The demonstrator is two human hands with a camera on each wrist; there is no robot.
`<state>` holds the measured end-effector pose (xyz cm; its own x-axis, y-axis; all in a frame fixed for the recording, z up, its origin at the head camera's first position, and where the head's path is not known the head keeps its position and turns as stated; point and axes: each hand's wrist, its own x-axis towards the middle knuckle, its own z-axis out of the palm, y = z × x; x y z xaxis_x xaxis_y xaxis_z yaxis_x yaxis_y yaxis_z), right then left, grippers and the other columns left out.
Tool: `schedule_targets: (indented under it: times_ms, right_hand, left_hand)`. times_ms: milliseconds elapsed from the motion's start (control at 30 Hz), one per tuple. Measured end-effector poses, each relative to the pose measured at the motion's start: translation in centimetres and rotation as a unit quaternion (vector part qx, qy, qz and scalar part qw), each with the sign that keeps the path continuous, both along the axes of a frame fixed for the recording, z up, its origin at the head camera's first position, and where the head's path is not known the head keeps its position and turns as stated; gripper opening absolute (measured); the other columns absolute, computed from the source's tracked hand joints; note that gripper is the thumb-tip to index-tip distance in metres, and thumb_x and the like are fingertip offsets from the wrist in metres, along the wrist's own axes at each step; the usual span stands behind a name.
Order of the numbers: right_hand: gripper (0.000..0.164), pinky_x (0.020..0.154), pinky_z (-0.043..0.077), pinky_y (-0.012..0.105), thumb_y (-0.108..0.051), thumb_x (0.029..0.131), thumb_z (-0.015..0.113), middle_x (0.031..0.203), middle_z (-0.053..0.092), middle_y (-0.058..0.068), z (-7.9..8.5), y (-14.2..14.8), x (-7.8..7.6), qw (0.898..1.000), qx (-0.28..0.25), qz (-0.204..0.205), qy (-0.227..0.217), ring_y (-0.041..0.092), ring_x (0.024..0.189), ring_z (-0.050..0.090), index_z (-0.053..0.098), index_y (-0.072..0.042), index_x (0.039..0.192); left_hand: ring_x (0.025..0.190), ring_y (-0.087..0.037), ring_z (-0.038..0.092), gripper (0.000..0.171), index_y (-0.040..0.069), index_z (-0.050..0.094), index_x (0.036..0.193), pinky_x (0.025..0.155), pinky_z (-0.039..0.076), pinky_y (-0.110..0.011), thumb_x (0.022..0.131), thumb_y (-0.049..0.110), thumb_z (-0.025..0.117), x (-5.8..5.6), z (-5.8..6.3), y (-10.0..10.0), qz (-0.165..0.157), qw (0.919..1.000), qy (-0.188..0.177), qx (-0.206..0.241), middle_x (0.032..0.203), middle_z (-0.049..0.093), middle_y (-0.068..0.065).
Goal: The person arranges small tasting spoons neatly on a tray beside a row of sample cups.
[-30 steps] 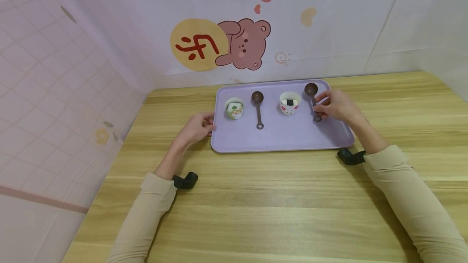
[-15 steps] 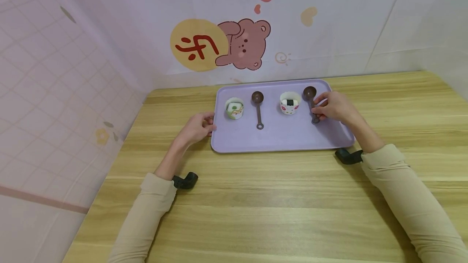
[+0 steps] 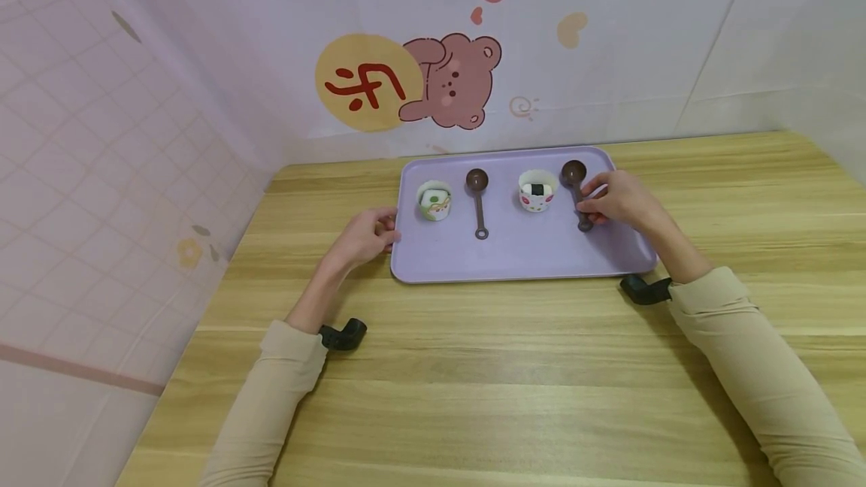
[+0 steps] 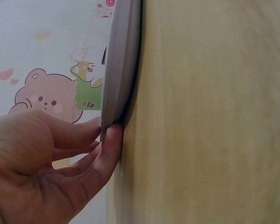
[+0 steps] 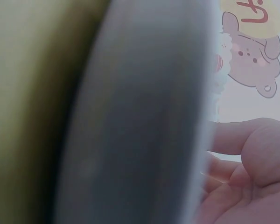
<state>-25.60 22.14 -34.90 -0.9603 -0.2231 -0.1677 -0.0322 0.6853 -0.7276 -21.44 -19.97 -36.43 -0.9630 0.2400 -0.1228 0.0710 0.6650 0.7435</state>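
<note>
A lilac tray [image 3: 528, 258] lies near the back of the table. At its left edge my left hand [image 3: 363, 239] grips the rim; in the left wrist view the thumb and a finger [image 4: 113, 140] meet there. My right hand [image 3: 624, 199] reaches over the right side and pinches the handle of a brown measuring spoon [image 3: 573, 172], bowl toward the wall. A second brown measuring spoon [image 3: 477, 180] lies between two small patterned cups. The left cup [image 3: 434, 210] holds a white-and-green piece, the right cup [image 3: 535, 201] a white piece with a black band. The tray's blurred side hides the spoon in the right wrist view.
The wood-grain table [image 3: 473, 367] stretches toward me in front of the tray. A white wall sheet with a printed bear [image 3: 460, 85] rises close behind the tray, and a grid-patterned sheet [image 3: 88, 194] stands on the left.
My right hand has shifted the right measuring spoon slightly left and toward me, mostly in the first half second. The left hand and the tray have stayed put.
</note>
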Motion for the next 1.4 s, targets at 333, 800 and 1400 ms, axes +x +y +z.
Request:
schedule_targets:
  times_ms: [333,800,1400]
  right_hand:
    - [0.034,0.055,0.055,0.023,-0.007,0.094,0.070,0.070,0.068,0.003,-0.18,0.36,0.02,1.000,-0.003,0.003,-0.008,0.008,0.057,0.064,0.055,0.017,0.112]
    - [0.039,0.058,0.056,0.023,-0.013,0.098,0.066,0.071,0.070,0.005,-0.18,0.55,0.21,1.000,0.015,0.014,-0.010,0.007,0.060,0.065,0.055,0.019,0.116]
    - [0.041,0.065,0.056,0.026,-0.019,0.100,0.062,0.079,0.070,0.007,0.45,0.97,0.68,0.998,0.045,0.049,-0.012,0.013,0.069,0.066,0.057,0.018,0.118]
  left_hand:
    - [0.085,-0.021,0.058,0.051,-0.008,0.045,0.147,0.071,0.055,-0.024,0.099,-0.002,0.060,0.07,-0.31,0.06,0.001,1.0000,0.006,0.004,0.109,0.057,-0.017]
    - [0.089,-0.023,0.059,0.051,-0.007,0.044,0.148,0.075,0.057,-0.027,0.100,0.000,0.059,0.21,-0.34,0.22,0.007,0.9999,-0.005,0.013,0.110,0.056,-0.017]
    - [0.092,-0.026,0.061,0.046,-0.005,0.047,0.145,0.075,0.057,-0.029,0.101,0.004,0.058,0.18,-0.10,-0.03,0.022,0.9991,-0.017,0.031,0.113,0.056,-0.019]
